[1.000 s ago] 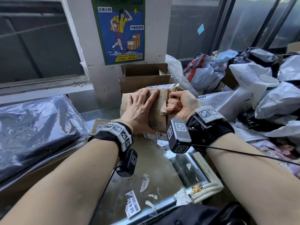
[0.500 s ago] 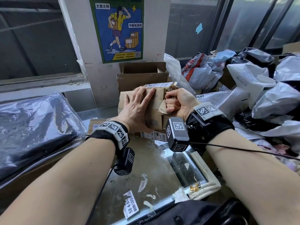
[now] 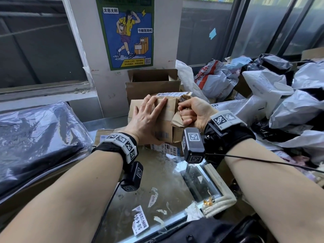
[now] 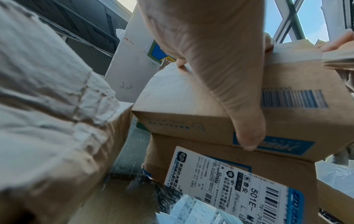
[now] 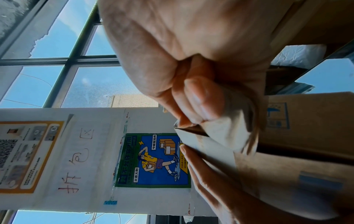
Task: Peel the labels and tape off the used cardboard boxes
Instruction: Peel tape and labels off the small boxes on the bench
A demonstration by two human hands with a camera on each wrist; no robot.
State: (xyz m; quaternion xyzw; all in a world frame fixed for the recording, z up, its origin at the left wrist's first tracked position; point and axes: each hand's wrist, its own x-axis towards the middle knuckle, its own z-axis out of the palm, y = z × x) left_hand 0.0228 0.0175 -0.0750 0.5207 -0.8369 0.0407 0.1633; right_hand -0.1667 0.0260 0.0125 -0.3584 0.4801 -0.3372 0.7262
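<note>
In the head view, the left hand [image 3: 147, 118] lies flat on the top of a small cardboard box [image 3: 166, 127], fingers straight and spread, and presses it down. The box stands on another labelled carton [image 3: 164, 148], at the far end of a glass-topped counter [image 3: 157, 183]. The right hand [image 3: 192, 111] is closed in a fist around a strip of brown tape [image 3: 176, 121], half peeled from the right edge of the box. To do this step well, I think the pull should go low and along the box, slowly, so the tape does not tear.

In the left wrist view, the thumb [image 4: 247, 133] reaches down the near side of the box, so the hand also steadies it against sliding. The carton below carries a white shipping label [image 4: 229, 186], not yet removed.

In the right wrist view, the curled fingers [image 5: 201, 103] pinch the crumpled tape tightly. A regrip closer to the box would probably give better control.
</note>
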